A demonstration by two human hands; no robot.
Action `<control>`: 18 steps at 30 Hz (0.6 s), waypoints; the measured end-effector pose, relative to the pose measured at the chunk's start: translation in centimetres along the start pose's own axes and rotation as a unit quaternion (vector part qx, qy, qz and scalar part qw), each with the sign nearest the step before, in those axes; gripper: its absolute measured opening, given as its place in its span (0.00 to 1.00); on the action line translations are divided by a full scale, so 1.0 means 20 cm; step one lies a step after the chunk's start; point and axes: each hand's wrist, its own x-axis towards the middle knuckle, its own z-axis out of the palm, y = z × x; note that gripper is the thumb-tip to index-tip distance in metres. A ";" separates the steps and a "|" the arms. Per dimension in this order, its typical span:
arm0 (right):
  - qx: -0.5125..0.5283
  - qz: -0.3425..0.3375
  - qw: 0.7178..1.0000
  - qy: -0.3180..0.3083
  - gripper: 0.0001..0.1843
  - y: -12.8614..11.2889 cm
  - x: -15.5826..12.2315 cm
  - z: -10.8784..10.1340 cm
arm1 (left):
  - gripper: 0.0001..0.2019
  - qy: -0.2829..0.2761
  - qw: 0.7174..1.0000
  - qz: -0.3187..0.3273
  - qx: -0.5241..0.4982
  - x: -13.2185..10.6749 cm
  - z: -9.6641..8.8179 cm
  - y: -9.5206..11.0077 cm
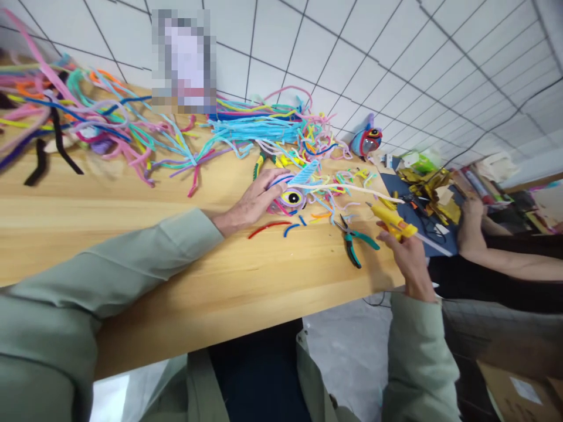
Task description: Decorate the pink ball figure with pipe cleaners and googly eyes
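Head view, tilted, over a wooden table (pixel 132 234). The left hand (pixel 257 199) lies palm-down on a small pipe-cleaner figure (pixel 292 196) at mid-table, fingers curled loosely over its near side; the figure's striped body is largely hidden beneath them, and only a yellow-and-black eye and a light-blue crest show clearly. The right hand (pixel 407 252) is clenched around a yellow glue gun (pixel 391 221), held above the table's right edge with its nozzle directed left toward the figure (the trigger finger is hard to make out). A long white pipe cleaner (pixel 347 189) runs from the figure toward the gun; whether it touches either cannot be told.

Teal-handled pliers (pixel 354 241) lie on the table between the two hands, touching neither. Short cut pieces, one red (pixel 268 227) and several blue and orange, lie just beside the left wrist. A tangled heap of pipe cleaners (pixel 132 129) covers the far side of the table, blurred and cut off at the left edge. A finished figure with a red and blue head (pixel 368 140) stands near the wall. At the right, another person's hand (pixel 470 225) rests beside gold foil scraps (pixel 428 187); its fingers are hidden. A pixelated patch on the tiled wall conceals whatever lies there.
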 end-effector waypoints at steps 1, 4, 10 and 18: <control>0.014 -0.027 0.999 -0.013 0.24 -0.05 -0.08 0.00 | 0.25 0.001 1.000 -0.002 -0.002 0.00 0.00 0.00; 0.027 -0.082 0.995 -0.058 0.20 -0.23 -0.25 0.06 | 0.25 0.003 1.000 -0.005 -0.010 0.00 0.01 -0.01; -0.008 -0.259 0.961 -0.094 0.14 -0.54 -0.23 0.28 | 0.25 -0.004 1.000 -0.002 -0.022 0.00 0.01 0.00; -0.013 -0.302 0.945 -0.127 0.10 -0.64 -0.17 0.38 | 0.25 -0.021 1.000 0.005 -0.021 -0.01 0.01 0.02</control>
